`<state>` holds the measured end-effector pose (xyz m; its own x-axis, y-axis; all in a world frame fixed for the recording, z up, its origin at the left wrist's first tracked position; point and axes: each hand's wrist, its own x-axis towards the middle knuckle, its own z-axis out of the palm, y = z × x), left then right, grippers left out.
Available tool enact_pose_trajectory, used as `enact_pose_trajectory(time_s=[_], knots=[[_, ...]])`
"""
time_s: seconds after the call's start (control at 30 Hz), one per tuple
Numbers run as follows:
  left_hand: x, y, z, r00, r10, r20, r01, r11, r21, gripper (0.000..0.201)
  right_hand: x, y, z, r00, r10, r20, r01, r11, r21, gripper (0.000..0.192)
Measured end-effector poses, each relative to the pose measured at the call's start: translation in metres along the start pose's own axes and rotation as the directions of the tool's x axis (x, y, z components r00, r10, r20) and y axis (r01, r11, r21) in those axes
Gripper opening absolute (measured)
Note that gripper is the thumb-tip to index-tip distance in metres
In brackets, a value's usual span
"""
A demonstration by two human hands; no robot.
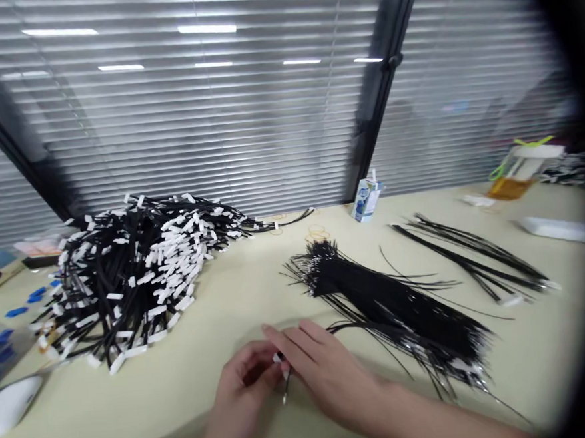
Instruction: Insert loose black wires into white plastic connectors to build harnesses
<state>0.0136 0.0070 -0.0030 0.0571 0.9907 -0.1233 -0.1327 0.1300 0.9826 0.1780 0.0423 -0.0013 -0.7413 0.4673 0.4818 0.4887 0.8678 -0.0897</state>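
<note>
Both my hands meet low on the beige counter (228,303): left hand (241,383) fingers pinch a thin black wire (285,385) at its small white tag, right hand (328,370) lies flat over it. Best gripping close to the tag, so it can't twist.

Two bare hands in the head view, entering from about 6 o'clock. Left hand (244,382) without glove, ring, or any wrist covering, cut off by the lower picture edge just past the wrist. Right hand (323,370) likewise ungloved, no ring showing on the fingers, no watch or strap at the wrist. Right forearm (436,416) bare along its whole visible length, running off toward 4 o'clock with no sleeve or cuff in sight. Nails short and plain where visible, though motion blur softens the fingertips. No markings, bandages or jewellery to be made out on either hand.
</note>
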Motion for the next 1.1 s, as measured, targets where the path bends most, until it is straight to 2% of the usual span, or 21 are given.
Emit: enact_pose_trajectory(time_s=[0.07,0.13,0.2,0.33,0.4,0.47,0.57,0.67,0.77,0.83,1.1], knots=[[0.000,-0.001,-0.001,1.000,-0.023,0.004,0.023,1.000,0.003,0.016,-0.003,-0.001,-0.004,0.997,0.033,0.070,-0.032,0.999,-0.018,0.066],[-0.001,-0.002,-0.002,0.999,-0.043,0.005,0.043,0.999,-0.002,0.015,-0.005,-0.003,-0.009,0.989,0.084,0.122,-0.086,0.996,0.009,0.066],[-0.001,-0.003,-0.004,0.998,-0.053,0.023,0.053,0.998,-0.021,0.013,-0.007,-0.004,-0.014,0.988,0.080,0.129,-0.087,0.995,0.049,0.065],[-0.001,-0.003,-0.006,0.994,-0.090,0.058,0.098,0.985,-0.139,0.009,-0.011,-0.002,-0.017,0.998,-0.060,0.009,0.059,0.995,0.076,0.054],[-0.001,-0.001,-0.007,0.987,-0.131,0.089,0.148,0.965,-0.218,0.011,-0.012,-0.001,-0.018,0.993,-0.081,-0.082,0.089,0.991,0.104,0.045],[-0.001,0.001,-0.008,0.977,-0.169,0.134,0.199,0.943,-0.267,0.012,-0.010,-0.002,-0.021,0.989,-0.043,-0.145,0.066,0.985,0.158,0.036],[0.000,0.002,-0.010,0.960,-0.199,0.198,0.255,0.912,-0.322,0.013,-0.007,-0.006,-0.026,0.974,0.084,-0.209,-0.032,0.971,0.237,0.023],[0.001,0.002,-0.011,0.939,-0.210,0.274,0.305,0.874,-0.377,0.016,-0.004,-0.009,-0.031,0.963,0.176,-0.204,-0.103,0.941,0.323,0.011],[0.001,0.001,-0.013,0.913,-0.215,0.345,0.351,0.847,-0.399,0.017,-0.003,-0.008,-0.036,0.962,0.224,-0.156,-0.149,0.911,0.385,0.010],[0.000,0.001,-0.013,0.911,-0.219,0.349,0.356,0.844,-0.401,0.017,-0.003,-0.007,-0.037,0.959,0.244,-0.144,-0.168,0.899,0.404,0.010],[-0.001,0.000,-0.014,0.924,-0.206,0.321,0.331,0.852,-0.405,0.019,-0.006,-0.005,-0.037,0.978,0.157,-0.134,-0.096,0.920,0.380,0.015]])
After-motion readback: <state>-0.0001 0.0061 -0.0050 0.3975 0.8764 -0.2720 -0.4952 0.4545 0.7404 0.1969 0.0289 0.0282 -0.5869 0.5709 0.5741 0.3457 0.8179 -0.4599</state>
